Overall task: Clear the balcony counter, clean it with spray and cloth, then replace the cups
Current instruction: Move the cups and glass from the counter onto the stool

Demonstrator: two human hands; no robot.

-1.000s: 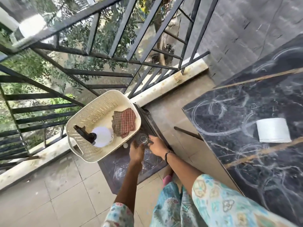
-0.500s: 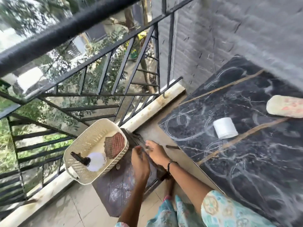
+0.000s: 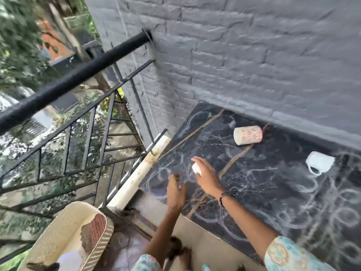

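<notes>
A grey painted brick wall [image 3: 254, 55] fills the top and right of the view, and a black metal balcony railing [image 3: 74, 83] slants across the left with trees beyond it. Below the wall lies the dark marble surface [image 3: 273, 184], streaked with pale ring marks and dusty swirls, which suggests the cleaning has not yet been done. Two cups rest on it, well apart from the hands: a patterned cup [image 3: 247, 135] on its side near the wall, and a white mug [image 3: 319, 163] to the right of it, also tipped over. At the lower left, on a lower slab by the railing, sits a cream plastic basket [image 3: 58, 241] holding a checked cloth [image 3: 93, 233] and a pale object that is too blurred to name. The person's right hand [image 3: 207, 178] reaches over the near left corner of the surface, its grip closed round a small white object [image 3: 196, 169] whose nature is unclear through the motion blur. The left hand [image 3: 175, 190] hovers just beside it, fingers relaxed and holding nothing. The step in hand appears to be clearing, so a sound approach would be to deal with the small white object first, then carry each tipped cup off one at a time with a firm hold round the body, placing them somewhere stable so that spray and cloth can reach the whole surface.
</notes>
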